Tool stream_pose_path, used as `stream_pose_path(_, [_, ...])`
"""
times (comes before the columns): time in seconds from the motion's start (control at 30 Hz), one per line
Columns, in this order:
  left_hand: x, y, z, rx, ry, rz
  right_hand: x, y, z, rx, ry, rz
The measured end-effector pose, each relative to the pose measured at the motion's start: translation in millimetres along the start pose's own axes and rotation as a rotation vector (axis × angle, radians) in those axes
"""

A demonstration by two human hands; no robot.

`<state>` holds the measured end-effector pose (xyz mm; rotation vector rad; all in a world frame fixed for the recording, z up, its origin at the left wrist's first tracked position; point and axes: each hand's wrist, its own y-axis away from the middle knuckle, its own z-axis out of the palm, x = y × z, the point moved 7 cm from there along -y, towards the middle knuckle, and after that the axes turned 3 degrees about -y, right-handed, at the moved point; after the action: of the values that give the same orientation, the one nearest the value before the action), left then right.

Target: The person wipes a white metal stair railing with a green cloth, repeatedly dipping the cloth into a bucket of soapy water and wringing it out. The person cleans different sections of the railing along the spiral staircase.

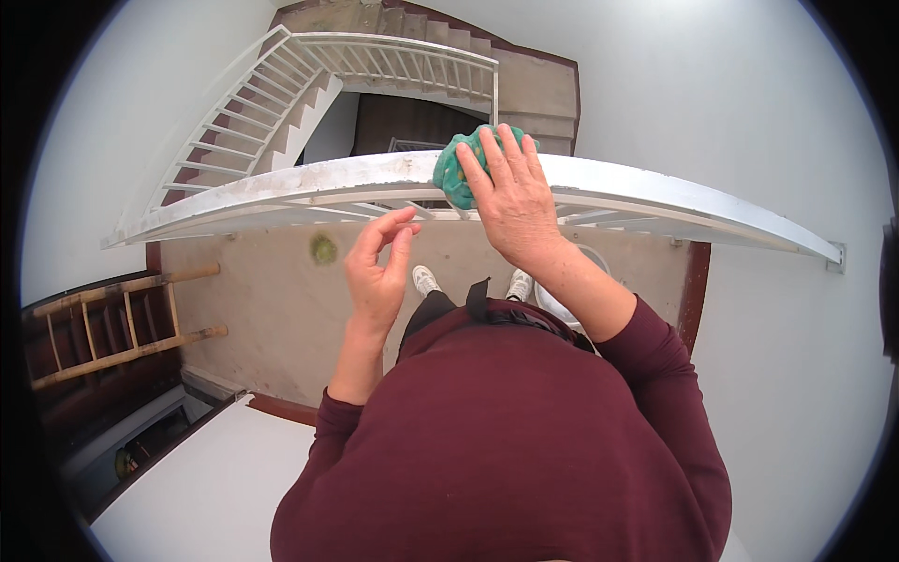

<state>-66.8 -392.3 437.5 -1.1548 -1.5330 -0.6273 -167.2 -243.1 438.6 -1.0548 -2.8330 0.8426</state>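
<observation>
Across the view runs a white-painted handrail, its top scuffed and chipped in places. My right hand lies on a green cloth with yellowish spots, pressing it against the rail's top. The fingers are spread over the cloth and point away from me. My left hand hangs in the air on the near side of the rail, fingers curled and apart, with nothing in it. White balusters below the rail are partly hidden by my right hand and forearm.
Beyond the rail, concrete stairs descend around a stairwell with white railings. A bamboo ladder leans at the left by a dark door. Near my right foot stands a white basin, partly hidden. A green patch marks the floor.
</observation>
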Motion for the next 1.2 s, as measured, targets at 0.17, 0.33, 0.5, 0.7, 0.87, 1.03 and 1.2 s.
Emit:
stream_pose_path(0.17, [-9,-7,-42,-0.002,-0.029,0.026,-53,-32,31,0.025,-0.033,-0.056])
stream_pose_path(0.33, [-12,-17,-57,-0.021,0.006,0.042,-68,-52,29,0.114,-0.225,0.014])
stream_pose_path(0.5, [-9,-25,-54,-0.035,0.022,0.078,-5,-45,14,0.334,-1.118,0.538])
stream_pose_path(0.7, [-4,-25,-34,-0.064,0.031,0.107,93,11,-66,0.738,-1.066,0.738])
stream_pose_path(0.87, [3,-27,3,-0.135,0.094,0.076,174,104,-154,0.814,-0.559,0.715])
stream_pose_path(1.03, [39,-35,73,-0.290,-0.029,0.261,228,152,-162,0.382,-0.075,0.627])
stream_pose_path(1.2, [67,-34,141,-0.387,-0.024,0.391,232,157,-136,0.241,0.148,0.563])
